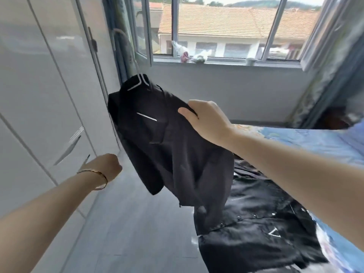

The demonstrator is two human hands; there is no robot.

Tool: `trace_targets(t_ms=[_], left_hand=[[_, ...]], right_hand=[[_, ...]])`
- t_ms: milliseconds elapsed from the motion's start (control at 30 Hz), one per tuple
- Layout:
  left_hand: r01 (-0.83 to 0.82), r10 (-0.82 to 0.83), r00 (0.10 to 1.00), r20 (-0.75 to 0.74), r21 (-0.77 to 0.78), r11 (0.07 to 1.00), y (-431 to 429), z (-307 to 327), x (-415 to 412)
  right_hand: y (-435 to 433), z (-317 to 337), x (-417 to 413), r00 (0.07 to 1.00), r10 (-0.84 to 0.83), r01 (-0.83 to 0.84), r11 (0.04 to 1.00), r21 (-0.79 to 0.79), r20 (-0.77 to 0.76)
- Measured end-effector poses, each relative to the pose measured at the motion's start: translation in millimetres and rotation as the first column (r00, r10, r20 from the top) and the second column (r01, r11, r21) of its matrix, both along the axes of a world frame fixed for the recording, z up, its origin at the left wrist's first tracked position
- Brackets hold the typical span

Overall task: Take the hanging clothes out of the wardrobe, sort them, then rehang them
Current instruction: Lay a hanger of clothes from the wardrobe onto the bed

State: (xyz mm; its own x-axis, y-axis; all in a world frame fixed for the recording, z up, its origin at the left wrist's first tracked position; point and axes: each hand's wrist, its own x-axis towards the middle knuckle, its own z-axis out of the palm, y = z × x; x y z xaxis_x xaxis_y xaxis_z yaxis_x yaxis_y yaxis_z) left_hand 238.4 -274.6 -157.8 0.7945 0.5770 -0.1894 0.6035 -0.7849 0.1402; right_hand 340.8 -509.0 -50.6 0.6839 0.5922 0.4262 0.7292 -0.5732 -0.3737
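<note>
- Gripping the black shirt (167,146) with your right hand (206,121): thumb on top, fingers curled under the fabric near one shoulder, arm stretched out across the view.
- The shirt hangs in the air between the wardrobe (39,95) and the bed (315,142). Its collar is up and tilted left, with white trim on the collar, one white stripe on the chest, and the hem drooping.
- Your left hand (104,166) is low beside the wardrobe's glossy white doors, back of the hand toward you, fingers curled out of sight. I cannot tell whether it holds anything.
- A bracelet (94,174) sits on that wrist.
- Your hands are well apart, and the left one is not touching the shirt.
- More black clothes (256,233) lie in a heap on the bed's near edge, on the blue sheet, just below the shirt's hem.
- Ahead is the window (216,26), with a tiled roof outside. Grey floor (137,223) runs between wardrobe and bed.
</note>
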Motion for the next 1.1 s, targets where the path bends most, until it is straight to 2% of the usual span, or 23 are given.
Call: trace_targets(t_ms=[167,433,667,800,933,1100], left_hand=[[0.159,-0.157,0.987,0.038,-0.052,0.986,-9.0,-5.8,33.5],[0.411,-0.406,0.910,0.086,-0.063,0.909,-54.4,-10.7,74.7],[0.615,-0.609,0.788,0.094,-0.168,0.770,-157.6,-17.9,76.1],[0.746,-0.747,0.662,0.059,-0.148,0.649,-221.6,-32.9,70.1],[0.814,-0.819,0.567,-0.089,-0.094,0.574,-278.3,-61.6,72.9],[0.775,-0.799,0.584,-0.144,-0.194,0.602,-349.0,-117.8,93.7]], right_hand=[[-32.7,7.2,-16.3,0.979,-0.205,0.206,0.975,0.087,-0.014],[-89.6,26.1,-60.4,0.879,-0.478,0.464,0.849,0.251,-0.009],[-178.7,3.2,-93.5,0.736,-0.672,0.670,0.705,0.232,-0.081],[-258.1,-44.8,-101.4,0.594,-0.779,0.805,0.574,0.151,-0.202],[-354.6,-111.4,-110.2,0.401,-0.866,0.912,0.406,0.048,-0.299],[-470.6,-208.2,-111.9,0.145,-0.904,0.968,0.214,-0.132,-0.401]])
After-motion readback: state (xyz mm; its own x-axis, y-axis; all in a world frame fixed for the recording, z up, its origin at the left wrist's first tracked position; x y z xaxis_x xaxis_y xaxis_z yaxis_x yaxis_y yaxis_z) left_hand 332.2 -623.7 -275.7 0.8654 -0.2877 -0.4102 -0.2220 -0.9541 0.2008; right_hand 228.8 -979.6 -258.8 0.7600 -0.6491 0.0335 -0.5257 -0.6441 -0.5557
